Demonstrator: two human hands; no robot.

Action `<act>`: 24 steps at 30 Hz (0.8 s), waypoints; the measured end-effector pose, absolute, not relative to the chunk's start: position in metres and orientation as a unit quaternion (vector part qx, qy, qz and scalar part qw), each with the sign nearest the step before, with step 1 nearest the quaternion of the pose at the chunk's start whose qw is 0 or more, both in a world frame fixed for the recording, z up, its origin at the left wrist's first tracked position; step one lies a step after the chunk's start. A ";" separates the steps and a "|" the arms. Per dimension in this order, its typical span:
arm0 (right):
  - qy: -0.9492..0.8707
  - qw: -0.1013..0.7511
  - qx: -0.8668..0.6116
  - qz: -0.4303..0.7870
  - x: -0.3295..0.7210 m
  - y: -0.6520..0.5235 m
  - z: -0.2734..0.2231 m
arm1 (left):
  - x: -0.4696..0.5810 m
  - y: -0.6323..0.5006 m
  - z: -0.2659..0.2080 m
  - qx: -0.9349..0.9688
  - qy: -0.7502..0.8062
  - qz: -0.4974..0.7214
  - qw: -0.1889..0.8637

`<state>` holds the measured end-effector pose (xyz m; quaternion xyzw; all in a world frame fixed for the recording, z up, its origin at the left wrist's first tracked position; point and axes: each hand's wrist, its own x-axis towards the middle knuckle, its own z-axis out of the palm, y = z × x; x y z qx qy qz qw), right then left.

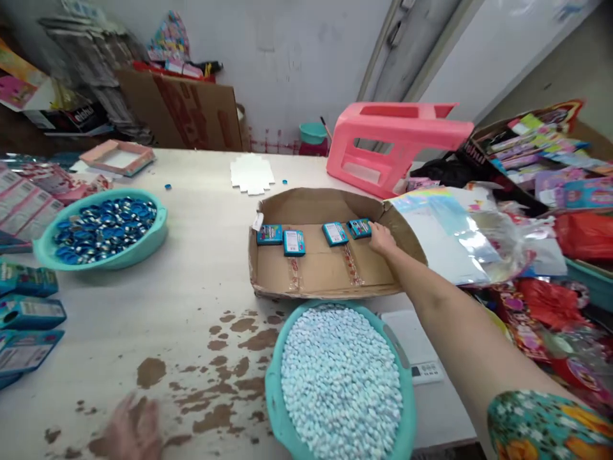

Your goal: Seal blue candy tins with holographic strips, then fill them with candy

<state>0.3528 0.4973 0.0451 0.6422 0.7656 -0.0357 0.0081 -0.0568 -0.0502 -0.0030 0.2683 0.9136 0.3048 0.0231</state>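
Observation:
My right hand (383,240) reaches into a shallow cardboard box (325,271) and grips the end of a small blue carton (359,228) in its right half. Three more blue cartons lie in the same box: one at the left wall (269,234), one beside it (294,243) and one near my hand (334,234). Low on the left, my left hand (133,429) hovers over or rests on the stained tabletop, blurred, its fingers apart and nothing visible in them. A turquoise basin (275,390) full of pale blue and white pellets stands in front of the box.
At the left are a turquoise basin (108,260) of blue-and-silver caps and stacked blue cartons (31,313). A pink plastic stool (402,134) lies on its side behind the box. A white scale (428,372) sits right of the pellets. Packaging piles (541,153) crowd the right.

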 end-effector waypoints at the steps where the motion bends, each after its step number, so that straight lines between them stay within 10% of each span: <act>1: 0.776 0.021 0.629 -0.042 0.362 0.509 0.037 | -0.018 -0.035 0.000 0.298 0.898 0.322 0.022; 6: 0.831 0.100 0.546 -0.050 0.377 0.565 -0.003 | 0.148 0.044 0.029 0.594 0.736 0.297 0.129; 17: 0.858 0.150 0.490 -0.019 0.360 0.574 -0.001 | 0.199 0.138 0.023 0.512 0.820 0.191 0.172; 24: 0.832 -0.002 0.398 -0.385 0.373 0.475 0.071 | 0.226 0.128 0.031 0.546 0.798 0.198 0.159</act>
